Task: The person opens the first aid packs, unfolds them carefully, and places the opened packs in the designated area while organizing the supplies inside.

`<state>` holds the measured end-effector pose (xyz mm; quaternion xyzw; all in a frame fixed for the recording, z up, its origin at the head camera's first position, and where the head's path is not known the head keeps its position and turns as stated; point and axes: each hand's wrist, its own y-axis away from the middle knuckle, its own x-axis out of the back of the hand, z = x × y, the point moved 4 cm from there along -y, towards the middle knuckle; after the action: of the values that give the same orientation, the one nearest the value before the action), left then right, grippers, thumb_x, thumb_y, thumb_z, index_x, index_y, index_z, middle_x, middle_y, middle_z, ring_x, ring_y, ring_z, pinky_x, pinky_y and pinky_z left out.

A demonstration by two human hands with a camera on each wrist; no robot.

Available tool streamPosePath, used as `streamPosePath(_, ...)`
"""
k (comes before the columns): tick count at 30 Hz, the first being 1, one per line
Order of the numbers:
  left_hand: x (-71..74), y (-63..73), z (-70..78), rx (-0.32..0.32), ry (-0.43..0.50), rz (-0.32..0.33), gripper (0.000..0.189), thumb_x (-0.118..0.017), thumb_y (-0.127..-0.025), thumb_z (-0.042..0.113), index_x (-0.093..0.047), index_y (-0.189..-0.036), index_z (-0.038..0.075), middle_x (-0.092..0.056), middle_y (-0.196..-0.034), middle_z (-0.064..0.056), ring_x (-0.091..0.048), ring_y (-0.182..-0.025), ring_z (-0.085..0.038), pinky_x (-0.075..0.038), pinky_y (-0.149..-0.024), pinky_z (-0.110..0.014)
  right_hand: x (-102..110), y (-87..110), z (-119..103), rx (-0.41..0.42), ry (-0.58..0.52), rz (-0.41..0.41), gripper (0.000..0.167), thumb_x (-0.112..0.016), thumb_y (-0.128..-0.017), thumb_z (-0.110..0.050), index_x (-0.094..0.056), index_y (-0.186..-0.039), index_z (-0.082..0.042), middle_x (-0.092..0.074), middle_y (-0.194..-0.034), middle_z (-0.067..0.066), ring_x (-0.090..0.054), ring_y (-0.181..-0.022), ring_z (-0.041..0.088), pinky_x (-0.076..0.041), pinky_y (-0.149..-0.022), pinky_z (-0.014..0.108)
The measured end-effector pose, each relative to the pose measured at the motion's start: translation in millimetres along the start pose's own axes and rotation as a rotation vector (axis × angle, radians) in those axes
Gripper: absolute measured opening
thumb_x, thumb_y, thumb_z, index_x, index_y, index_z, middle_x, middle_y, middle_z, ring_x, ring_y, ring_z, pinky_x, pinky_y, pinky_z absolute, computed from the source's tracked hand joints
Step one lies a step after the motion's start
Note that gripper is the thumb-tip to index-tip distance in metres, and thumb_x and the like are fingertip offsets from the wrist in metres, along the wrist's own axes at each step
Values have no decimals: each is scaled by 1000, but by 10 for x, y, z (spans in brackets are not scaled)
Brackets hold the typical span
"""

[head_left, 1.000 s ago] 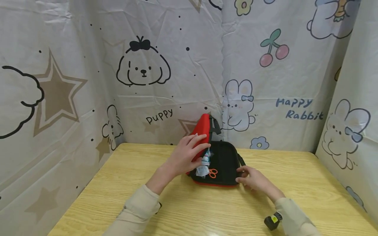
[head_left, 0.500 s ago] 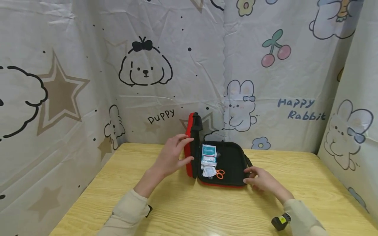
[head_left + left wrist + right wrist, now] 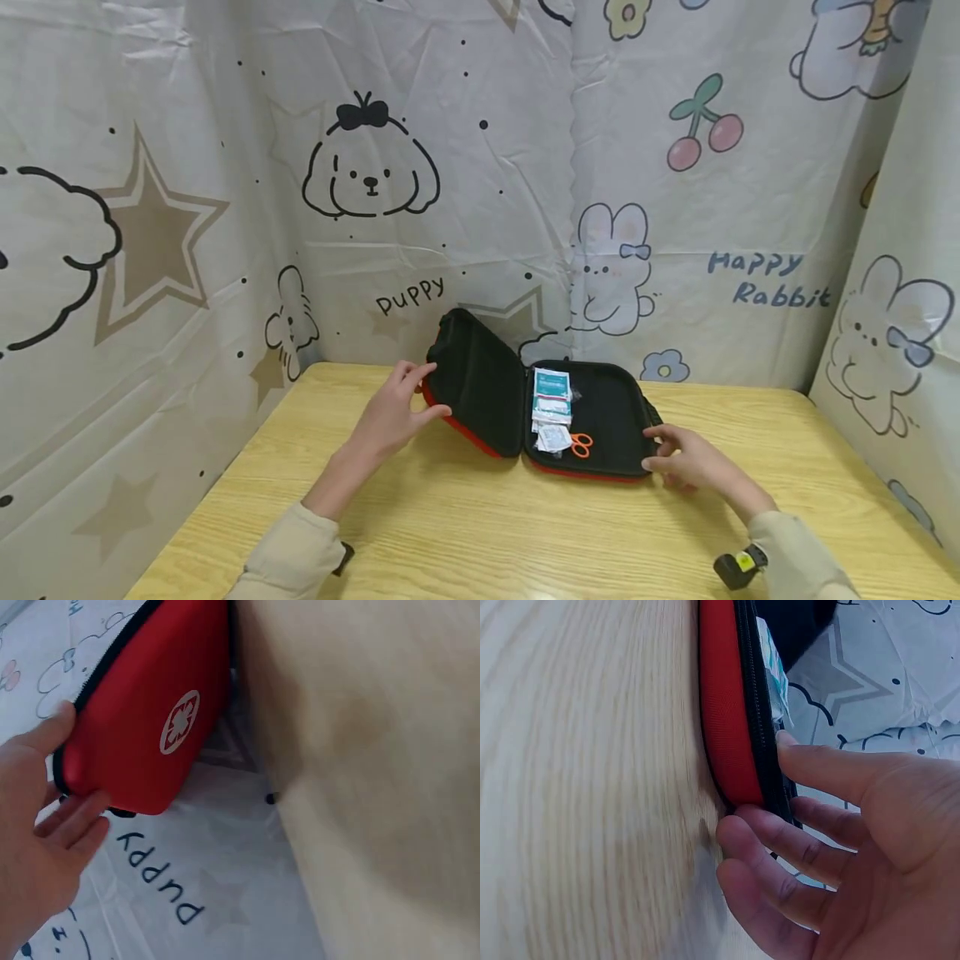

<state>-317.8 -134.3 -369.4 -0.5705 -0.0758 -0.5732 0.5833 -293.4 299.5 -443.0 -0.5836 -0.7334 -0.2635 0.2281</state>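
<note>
One red-and-black case stands agape, held at both ends!
Head view: on the table, left hand pinches the raised left edge of the tilted lid, its forearm slanting in from near left; right hand steadies the base at its near-right corner. Packets and orange scissor handles lie along the base's left side, so I'd ease that lid down smoothly and keep the base pinned. Left wrist view: thumb at the zippered rim, fingers against the red outside, a narrow hold! Right wrist view: thumb on top, fingertips curled at the red side wall; firmness, can't tell.
</note>
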Motion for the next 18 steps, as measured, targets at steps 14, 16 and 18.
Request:
streamPosePath(14,-123,273,-339,328,-55,-371,51,-81,-80,38,-70,-116,3,-63,-104,-9,-62,-86,-19,-53,-79,-39,87,35,28,-18,13,-46,65,-71,-90,-15,-41,-144,7,-52,-91,9,-61,-66,22,-52,-54,38)
streamPosePath(16,-155,316,-381,348,-55,-420,48,-82,-80,38,-71,-112,3,-65,-102,-8,-62,-86,-18,-53,-80,-39,94,36,31,-18,8,-52,66,-70,-89,-14,-40,-144,7,-51,-91,9,-62,-66,22,-52,-54,38)
streamPosePath(18,-180,347,-418,361,-57,-449,47,-82,-80,38,-73,-110,4,-67,-101,-7,-62,-86,-18,-53,-81,-40,105,43,31,-24,10,-57,66,-70,-89,-13,-40,-144,7,-51,-91,9,-62,-66,21,-53,-54,37)
